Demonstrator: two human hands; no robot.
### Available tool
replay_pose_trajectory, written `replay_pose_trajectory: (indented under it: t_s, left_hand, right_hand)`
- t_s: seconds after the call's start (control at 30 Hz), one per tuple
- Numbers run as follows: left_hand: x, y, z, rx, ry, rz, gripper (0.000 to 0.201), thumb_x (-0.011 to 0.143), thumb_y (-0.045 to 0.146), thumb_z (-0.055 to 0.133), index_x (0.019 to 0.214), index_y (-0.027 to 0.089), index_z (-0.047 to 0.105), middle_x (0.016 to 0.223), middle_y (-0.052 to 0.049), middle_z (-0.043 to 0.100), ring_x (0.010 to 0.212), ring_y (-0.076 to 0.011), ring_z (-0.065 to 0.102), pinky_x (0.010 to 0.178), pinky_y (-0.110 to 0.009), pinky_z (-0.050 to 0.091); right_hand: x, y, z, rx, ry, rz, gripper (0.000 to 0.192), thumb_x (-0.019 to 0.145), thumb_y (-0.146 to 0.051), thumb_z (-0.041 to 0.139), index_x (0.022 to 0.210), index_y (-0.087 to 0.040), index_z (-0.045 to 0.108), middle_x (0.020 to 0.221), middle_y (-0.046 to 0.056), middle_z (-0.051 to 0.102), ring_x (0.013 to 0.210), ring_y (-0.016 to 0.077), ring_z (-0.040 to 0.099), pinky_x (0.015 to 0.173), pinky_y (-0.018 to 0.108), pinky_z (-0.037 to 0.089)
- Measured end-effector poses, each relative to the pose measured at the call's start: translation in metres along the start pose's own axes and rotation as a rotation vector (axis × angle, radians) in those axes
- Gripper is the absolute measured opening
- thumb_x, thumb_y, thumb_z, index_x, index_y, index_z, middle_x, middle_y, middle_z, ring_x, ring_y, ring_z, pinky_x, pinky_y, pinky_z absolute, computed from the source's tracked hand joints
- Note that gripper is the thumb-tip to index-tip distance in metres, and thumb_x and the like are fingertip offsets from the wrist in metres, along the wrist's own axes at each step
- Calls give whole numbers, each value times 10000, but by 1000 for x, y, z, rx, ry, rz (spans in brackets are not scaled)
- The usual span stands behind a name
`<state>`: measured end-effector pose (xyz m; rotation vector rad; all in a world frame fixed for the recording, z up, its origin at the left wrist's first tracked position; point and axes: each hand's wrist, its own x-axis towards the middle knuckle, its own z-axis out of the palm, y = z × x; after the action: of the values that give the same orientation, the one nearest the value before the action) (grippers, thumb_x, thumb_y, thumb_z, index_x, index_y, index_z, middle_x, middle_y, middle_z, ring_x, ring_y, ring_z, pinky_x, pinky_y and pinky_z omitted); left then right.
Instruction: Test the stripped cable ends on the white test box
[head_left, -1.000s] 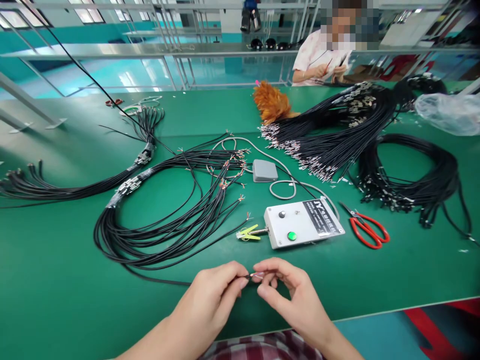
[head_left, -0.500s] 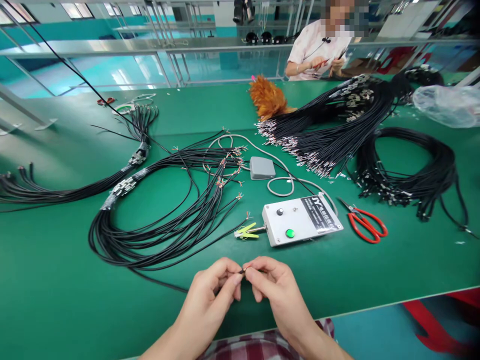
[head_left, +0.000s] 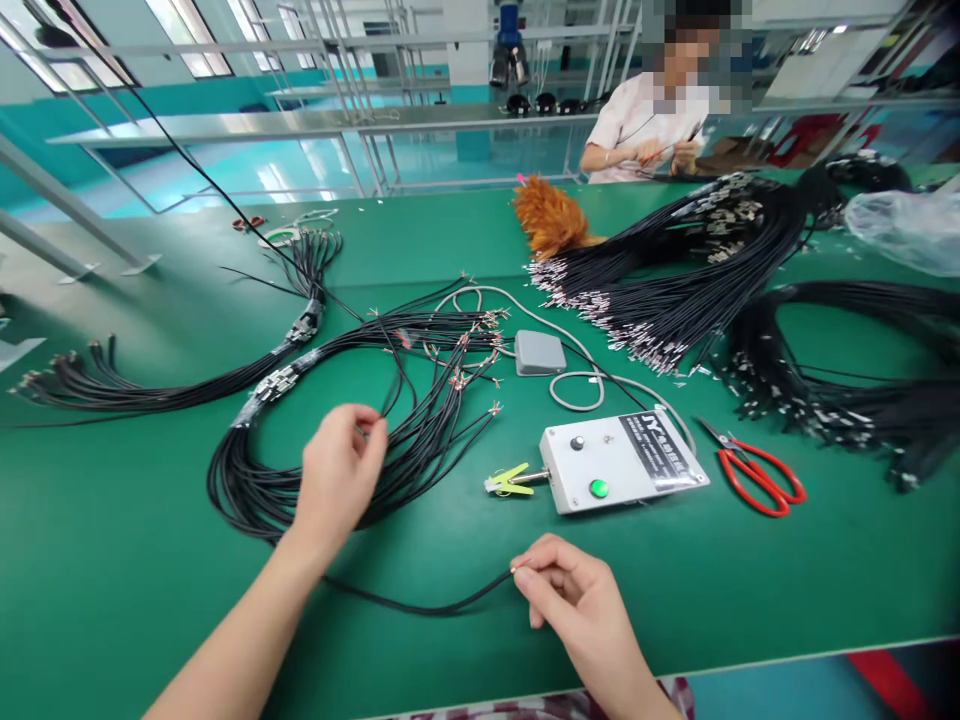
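My right hand (head_left: 566, 590) is closed in a pinch on the stripped end of a black cable (head_left: 439, 609), with reddish wire showing at the fingertips. That cable runs left along the green table and passes under my left forearm. My left hand (head_left: 341, 465) is over the looped bundle of black cables (head_left: 232, 490). Its fingers are curled together at a thin black cable (head_left: 400, 385); the palm hides part of the grip. White connectors (head_left: 277, 382) are gathered on the bundle, and its bare wire ends fan out toward the middle of the table.
Ahead lies a white control box (head_left: 622, 460) with a green button and a yellow clip (head_left: 511, 480). Red-handled scissors (head_left: 761, 480) rest to its right, a grey pedal (head_left: 540, 353) behind. More cable bundles (head_left: 660, 270) lie at right. A person (head_left: 645, 125) works across the table.
My left hand has left the cable end and moved up and left to the bundle. My right hand keeps its pinch on the end. The view has shifted slightly.
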<state>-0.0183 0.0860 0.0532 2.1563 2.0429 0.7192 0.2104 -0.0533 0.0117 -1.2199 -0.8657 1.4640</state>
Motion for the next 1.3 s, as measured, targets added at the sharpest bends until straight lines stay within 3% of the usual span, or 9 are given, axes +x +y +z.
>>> replay_pose_trajectory:
  t_s: [0.07,0.2,0.4,0.5,0.6,0.8,0.97,1.13,1.3]
  left_hand:
    - [16,-13,3,83,41,-81,118,899,306,479,882,206,537,751,-40,589,690,-225,596,616,-292,431]
    - [29,-28,18,135,-54,-97,133,885,269,481,810,204,570,645,-45,593,605,-251,596,527,-292,381]
    - [-9,5,4,22,-59,28,259,943,317,422,1047,141,581,884,-105,629,845,-275,622,740,-353,478]
    - [-49,39,-5,-413,-361,230,229,972,345,446,979,196,619,906,-57,630,835,-204,615,758,-291,496]
    - [-83,68,-1,-767,-616,234,216,955,299,529,1134,245,637,974,-42,619,861,-177,616,772,-267,513]
    - [-99,84,17,-1003,-434,-28,114,857,237,641,824,216,748,886,-29,542,686,-133,594,571,-223,488]
    - [-104,80,17,-1126,-497,-273,170,888,331,592,812,181,616,898,-4,534,430,-60,529,384,-203,397]
    - [-110,69,18,-839,-377,-70,170,924,252,541,783,189,614,765,-3,588,636,-131,578,565,-225,459]
    - [-104,62,19,-807,-343,-82,160,924,248,545,792,192,614,702,10,585,611,-131,557,537,-212,441]
  right_hand:
    - [1,2,-2,-23,-37,-10,246,813,-402,732,768,-163,698,801,31,638,510,76,553,496,213,439]
    - [3,2,-3,-35,-34,-9,284,792,-437,742,751,-159,701,811,40,629,489,82,551,488,228,444]
    - [5,-9,3,-10,-7,21,321,779,-486,741,786,-165,726,749,13,604,489,71,546,516,214,426]
    - [7,-12,6,11,-15,3,332,786,-498,729,800,-166,726,781,17,621,482,64,547,539,223,443]
    - [10,-13,8,24,-26,3,347,762,-504,745,770,-159,704,777,17,626,479,66,547,515,215,438]
    - [11,-14,4,-53,-45,76,354,754,-488,743,766,-138,689,668,7,606,491,89,560,496,206,413]
    - [9,-20,7,-274,-9,-107,224,867,-340,627,750,-156,676,739,7,591,530,93,583,498,209,419]
    - [11,-19,1,-572,-4,-410,159,927,-197,548,835,-197,678,783,13,639,671,124,611,613,229,458]
    - [9,-20,-11,-858,56,-606,155,966,-169,509,979,-198,660,908,37,693,779,159,647,710,270,456]
